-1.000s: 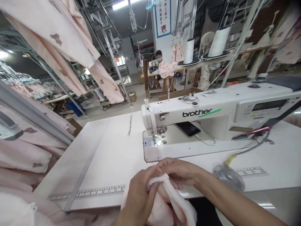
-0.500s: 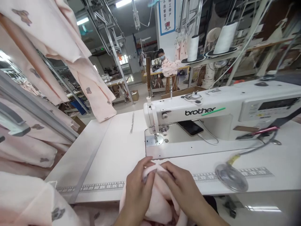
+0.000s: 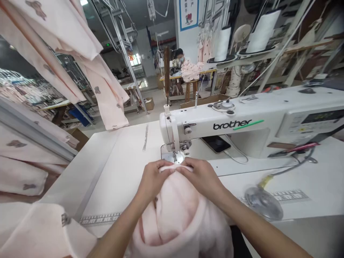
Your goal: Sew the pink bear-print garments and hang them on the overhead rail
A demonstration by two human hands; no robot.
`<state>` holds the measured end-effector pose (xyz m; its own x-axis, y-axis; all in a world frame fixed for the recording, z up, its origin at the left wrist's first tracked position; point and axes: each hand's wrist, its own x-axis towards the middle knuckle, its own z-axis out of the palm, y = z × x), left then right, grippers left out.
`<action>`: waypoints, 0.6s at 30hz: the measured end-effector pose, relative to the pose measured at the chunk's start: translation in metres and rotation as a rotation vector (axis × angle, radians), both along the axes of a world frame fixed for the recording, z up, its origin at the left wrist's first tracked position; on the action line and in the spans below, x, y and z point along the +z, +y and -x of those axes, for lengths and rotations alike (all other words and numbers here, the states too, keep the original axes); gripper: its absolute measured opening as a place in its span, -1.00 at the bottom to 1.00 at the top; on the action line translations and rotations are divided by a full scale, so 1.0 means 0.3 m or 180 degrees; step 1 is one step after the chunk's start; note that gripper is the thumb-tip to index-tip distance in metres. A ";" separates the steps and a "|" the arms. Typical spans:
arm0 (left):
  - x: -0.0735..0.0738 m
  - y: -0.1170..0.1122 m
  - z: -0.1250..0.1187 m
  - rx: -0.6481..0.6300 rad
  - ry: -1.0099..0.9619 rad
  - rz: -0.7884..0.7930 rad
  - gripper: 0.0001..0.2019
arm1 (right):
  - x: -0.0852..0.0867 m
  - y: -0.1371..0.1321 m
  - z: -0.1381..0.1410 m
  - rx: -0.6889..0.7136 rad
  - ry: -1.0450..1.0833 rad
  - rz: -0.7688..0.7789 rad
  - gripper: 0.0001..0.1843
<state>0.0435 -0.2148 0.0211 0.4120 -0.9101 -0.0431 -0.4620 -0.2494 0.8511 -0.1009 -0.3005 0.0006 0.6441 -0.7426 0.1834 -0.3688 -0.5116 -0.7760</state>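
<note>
A pale pink garment (image 3: 177,204) of soft cloth hangs from both hands over the front edge of the table, its round opening facing up. My left hand (image 3: 154,175) pinches the folded edge between thumb and fingers. Close beside it, my right hand (image 3: 200,173) pinches the same edge, which is drawn flat between the two. This edge lies just in front of the needle and presser foot (image 3: 176,156) of a white sewing machine (image 3: 249,125). Whether the edge is under the foot cannot be made out.
A phone (image 3: 216,143) with a white cable lies under the machine arm. A small fan (image 3: 263,202) stands at the right on a printed ruler (image 3: 291,195). Pink garments (image 3: 103,89) hang at the left. Thread cones (image 3: 223,44) stand behind; a person (image 3: 178,57) sits farther back.
Both hands have moved forward from the table's front edge up to the needle, carrying the garment's edge. More of the garment now spreads open below them.
</note>
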 end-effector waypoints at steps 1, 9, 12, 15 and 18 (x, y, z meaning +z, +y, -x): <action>-0.031 -0.033 -0.023 -0.0107 -0.0022 -0.0082 -0.81 | -0.024 -0.025 -0.019 -0.0050 0.0159 0.0026 -0.77; -0.174 -0.142 -0.098 -0.0483 -0.1023 -0.0246 -0.77 | -0.145 -0.136 -0.117 -0.0161 0.1001 0.0118 -0.82; -0.170 -0.169 -0.100 -0.0378 -0.1222 -0.0511 -0.80 | -0.148 -0.154 -0.135 -0.0263 0.1219 0.0122 -0.82; -0.169 -0.201 -0.105 -0.0216 -0.1112 -0.0705 -0.84 | -0.152 -0.167 -0.140 -0.0392 0.1211 0.0087 -0.84; -0.177 -0.220 -0.103 -0.0118 -0.1016 -0.0709 -0.84 | -0.161 -0.174 -0.139 -0.0504 0.1183 0.0108 -0.86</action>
